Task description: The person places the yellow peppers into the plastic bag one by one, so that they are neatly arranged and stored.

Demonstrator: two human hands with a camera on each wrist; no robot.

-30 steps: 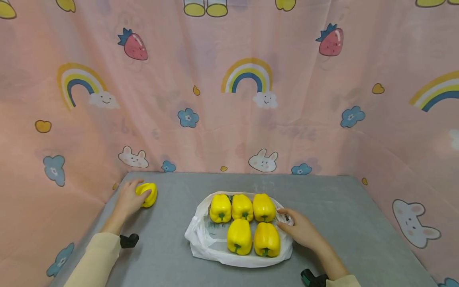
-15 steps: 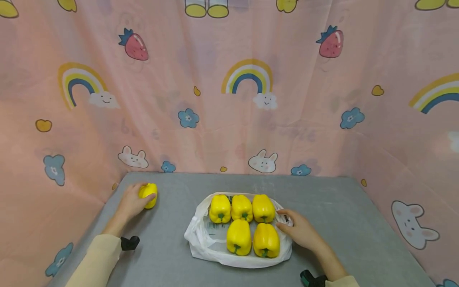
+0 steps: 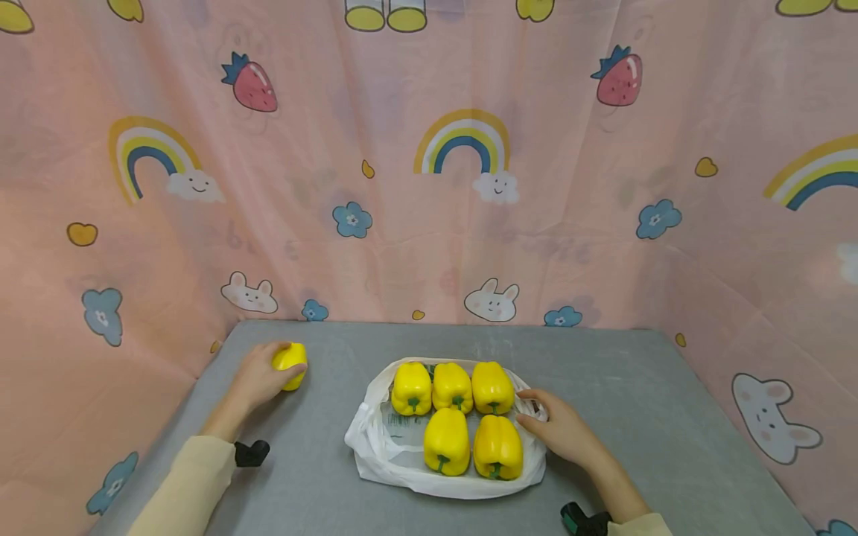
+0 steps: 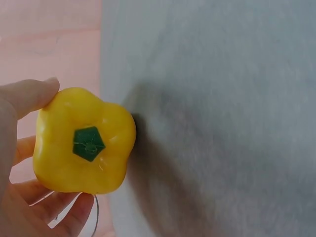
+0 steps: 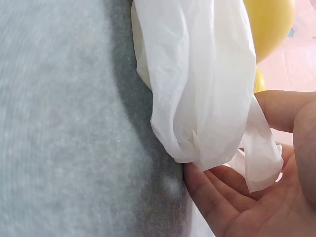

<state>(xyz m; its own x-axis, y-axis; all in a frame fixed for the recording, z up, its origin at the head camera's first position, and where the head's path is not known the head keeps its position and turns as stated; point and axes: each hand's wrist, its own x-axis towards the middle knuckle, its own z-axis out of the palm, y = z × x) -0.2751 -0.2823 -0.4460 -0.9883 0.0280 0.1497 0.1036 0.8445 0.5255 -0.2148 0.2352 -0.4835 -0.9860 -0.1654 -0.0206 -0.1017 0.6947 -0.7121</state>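
Note:
My left hand (image 3: pixel 253 381) grips a yellow bell pepper (image 3: pixel 290 365) at the table's far left. In the left wrist view its green stem (image 4: pixel 89 143) faces the camera, the thumb on one side and the fingers on the other. Whether this pepper touches the table I cannot tell. A white plastic bag (image 3: pixel 372 439) lies spread out mid-table, with several yellow bell peppers (image 3: pixel 447 443) on it in two rows. At the bag's right end, my right hand (image 3: pixel 563 428) holds its edge between thumb and fingers; a loose bag strip (image 5: pixel 261 158) hangs by the palm.
The grey table (image 3: pixel 322 484) reaches back to a pink printed curtain (image 3: pixel 429 246), which also rises along both sides. A black wrist mount (image 3: pixel 251 454) is on the left wrist and another black mount (image 3: pixel 585 519) on the right.
My left hand has moved a little to the right, carrying the yellow bell pepper with it. The right hand, the bag and the peppers on it stay in place.

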